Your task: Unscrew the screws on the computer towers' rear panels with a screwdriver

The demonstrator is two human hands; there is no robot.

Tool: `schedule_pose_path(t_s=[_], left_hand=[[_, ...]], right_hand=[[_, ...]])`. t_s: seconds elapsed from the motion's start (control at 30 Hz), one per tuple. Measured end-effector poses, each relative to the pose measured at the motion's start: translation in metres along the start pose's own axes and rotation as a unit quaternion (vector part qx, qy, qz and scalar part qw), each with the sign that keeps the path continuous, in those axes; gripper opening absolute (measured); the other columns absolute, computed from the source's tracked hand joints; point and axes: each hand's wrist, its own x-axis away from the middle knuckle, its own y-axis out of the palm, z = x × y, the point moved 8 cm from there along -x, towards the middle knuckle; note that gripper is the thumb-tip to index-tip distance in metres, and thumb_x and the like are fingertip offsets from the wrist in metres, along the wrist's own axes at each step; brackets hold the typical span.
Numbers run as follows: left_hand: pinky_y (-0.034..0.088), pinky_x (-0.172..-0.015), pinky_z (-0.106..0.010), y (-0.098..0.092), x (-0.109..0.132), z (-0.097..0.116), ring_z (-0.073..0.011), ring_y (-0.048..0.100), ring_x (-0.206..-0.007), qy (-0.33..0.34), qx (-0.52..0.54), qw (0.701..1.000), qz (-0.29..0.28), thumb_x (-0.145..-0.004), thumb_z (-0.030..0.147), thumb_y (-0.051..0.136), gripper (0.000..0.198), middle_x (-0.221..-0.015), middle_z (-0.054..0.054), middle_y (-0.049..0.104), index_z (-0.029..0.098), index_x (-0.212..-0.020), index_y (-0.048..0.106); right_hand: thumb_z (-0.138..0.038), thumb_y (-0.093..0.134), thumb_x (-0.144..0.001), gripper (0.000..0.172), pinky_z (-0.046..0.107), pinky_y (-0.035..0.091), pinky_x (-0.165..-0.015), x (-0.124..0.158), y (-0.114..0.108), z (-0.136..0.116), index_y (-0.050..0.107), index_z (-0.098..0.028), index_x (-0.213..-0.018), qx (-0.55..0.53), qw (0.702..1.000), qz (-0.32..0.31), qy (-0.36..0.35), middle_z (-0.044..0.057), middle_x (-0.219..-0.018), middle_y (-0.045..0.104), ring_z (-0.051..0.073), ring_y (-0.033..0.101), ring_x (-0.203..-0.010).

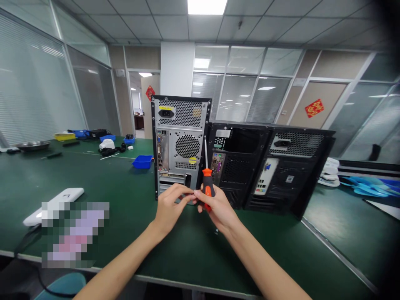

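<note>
My right hand [217, 207] is closed round the orange and black handle of a screwdriver [206, 183], whose shaft points straight up. My left hand [172, 208] is pinched, its fingertips meeting the right hand's fingers at the handle; whether it holds something small I cannot make out. Both hands hover just above the green table [187, 250], directly before the rear panel of an upright silver-backed computer case [180, 143]. Two black computer cases [237, 162] [290, 171] stand to its right, also showing their backs.
A white device [54, 204] with a cable lies at the left near a blurred patch. A blue bin [142, 161], white and black items, blue trays and a metal bowl [33, 145] sit further back left. Blue and white objects [359, 183] rest on the right table.
</note>
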Motion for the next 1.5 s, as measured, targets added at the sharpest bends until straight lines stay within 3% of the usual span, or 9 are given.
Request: schedule_pose_path(t_s=[0.1,0.2,0.37,0.5,0.7,0.9,1.0,1.23,1.5], left_hand=[[0.049,-0.066,-0.017,0.000,-0.003,-0.012,-0.0102,0.062,-0.074,-0.042,0.041,0.998,0.003,-0.080,0.019,0.067,0.004,-0.078,-0.001,0.068,0.019,-0.080,0.071],[0.050,-0.064,-0.018,0.002,-0.005,-0.036,-0.0113,0.063,-0.076,-0.133,0.110,0.985,-0.001,-0.077,0.023,0.070,0.004,-0.080,-0.001,0.068,0.020,-0.078,0.072],[0.052,-0.057,-0.020,0.007,0.000,-0.072,-0.0108,0.061,-0.062,-0.268,0.263,0.927,0.010,-0.066,0.028,0.077,0.014,-0.070,0.000,0.067,0.017,-0.072,0.070],[0.051,-0.052,-0.018,0.008,0.005,-0.085,-0.0105,0.061,-0.061,-0.314,0.351,0.881,0.047,-0.058,0.032,0.083,0.027,-0.064,0.000,0.066,0.015,-0.070,0.066],[0.049,-0.050,-0.015,0.010,0.009,-0.086,-0.0087,0.061,-0.060,-0.344,0.422,0.836,0.070,-0.049,0.038,0.088,0.041,-0.066,0.001,0.066,0.015,-0.071,0.061],[0.048,-0.047,-0.015,0.009,0.009,-0.087,-0.0084,0.060,-0.057,-0.346,0.433,0.829,0.074,-0.046,0.043,0.088,0.047,-0.059,0.003,0.062,0.015,-0.067,0.057],[0.048,-0.047,-0.015,0.008,0.010,-0.090,-0.0083,0.060,-0.057,-0.348,0.430,0.830,0.073,-0.048,0.040,0.088,0.044,-0.062,0.002,0.064,0.015,-0.068,0.058],[0.049,-0.048,-0.015,0.006,0.012,-0.094,-0.0076,0.060,-0.058,-0.342,0.418,0.839,0.069,-0.049,0.036,0.088,0.040,-0.064,0.001,0.066,0.015,-0.069,0.061],[0.049,-0.048,-0.018,0.005,0.012,-0.094,-0.0087,0.058,-0.055,-0.334,0.395,0.853,0.060,-0.047,0.036,0.089,0.039,-0.062,0.000,0.065,0.013,-0.065,0.063]], right_hand=[[-0.037,0.086,-0.048,0.048,0.020,0.046,-0.040,-0.003,-0.001,-0.003,0.050,-0.018,-0.072,0.017,1.000,0.000,-0.008,-0.005,-0.062,0.057,0.012,0.060,-0.059],[-0.040,0.083,-0.054,0.044,0.020,0.045,-0.040,-0.004,-0.003,-0.008,0.051,-0.018,-0.076,0.054,0.998,-0.009,-0.022,-0.002,-0.070,0.060,0.012,0.060,-0.060],[-0.052,0.067,-0.071,0.037,0.017,0.026,-0.032,-0.003,-0.021,-0.022,0.054,-0.018,-0.077,0.146,0.988,0.000,-0.051,-0.004,-0.062,0.054,0.005,0.039,-0.044],[-0.051,0.062,-0.077,0.032,0.020,0.025,-0.037,0.006,-0.046,-0.041,0.057,-0.019,-0.081,0.272,0.958,0.038,-0.082,-0.008,-0.049,0.042,0.006,0.034,-0.041],[-0.037,0.065,-0.079,0.018,0.025,0.047,-0.071,0.052,-0.050,-0.080,0.064,-0.023,-0.090,0.482,0.817,0.082,-0.305,0.001,-0.087,0.060,0.013,0.058,-0.079],[-0.028,0.063,-0.082,0.024,0.024,0.049,-0.068,0.092,-0.048,-0.069,0.062,-0.024,-0.105,0.601,0.675,0.128,-0.409,0.003,-0.090,0.058,0.013,0.061,-0.078],[-0.028,0.062,-0.083,0.024,0.025,0.050,-0.066,0.102,-0.049,-0.063,0.061,-0.023,-0.107,0.627,0.634,0.150,-0.428,0.003,-0.090,0.057,0.013,0.061,-0.076],[-0.026,0.060,-0.085,0.023,0.023,0.050,-0.066,0.110,-0.042,-0.053,0.060,-0.018,-0.107,0.646,0.600,0.143,-0.450,0.004,-0.090,0.056,0.012,0.059,-0.075],[-0.026,0.060,-0.085,0.023,0.024,0.051,-0.068,0.111,-0.041,-0.045,0.060,-0.018,-0.107,0.647,0.603,0.139,-0.446,0.005,-0.091,0.056,0.012,0.060,-0.077]])
